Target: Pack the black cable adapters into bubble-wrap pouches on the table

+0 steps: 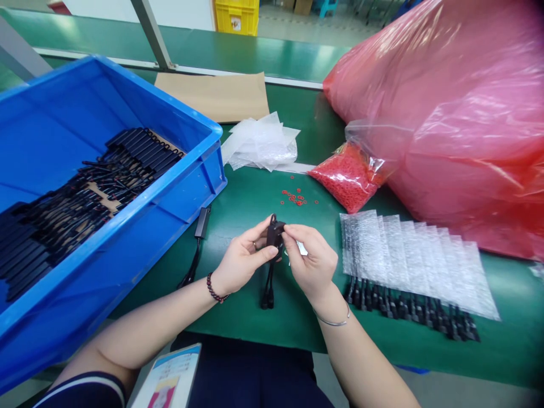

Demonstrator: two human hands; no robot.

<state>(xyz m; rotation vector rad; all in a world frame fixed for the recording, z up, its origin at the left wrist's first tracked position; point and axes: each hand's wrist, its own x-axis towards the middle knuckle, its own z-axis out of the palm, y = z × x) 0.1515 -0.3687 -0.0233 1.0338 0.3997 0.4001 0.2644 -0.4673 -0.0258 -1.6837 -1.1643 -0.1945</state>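
Observation:
My left hand (246,253) is closed around a small black device (273,233) above the green table. Two short black cables with connectors (267,297) hang down from it. The thumb and fingertips of my right hand (309,258) pinch the device's upper right side. Something shiny and clear (302,249) shows between my hands, partly hidden. Small red rings (297,198) lie scattered beyond my hands. Left of my left hand, a similar black device (203,222) with its cable rests beside the blue bin.
The blue bin (170,198) at left holds many black devices. Clear bags (263,141) and brown cardboard (212,95) lie behind. A bag of red rings (348,177) sits near a large pink bag (459,124). Bubble-wrapped pieces with black connectors (412,258) overlap in a row at right.

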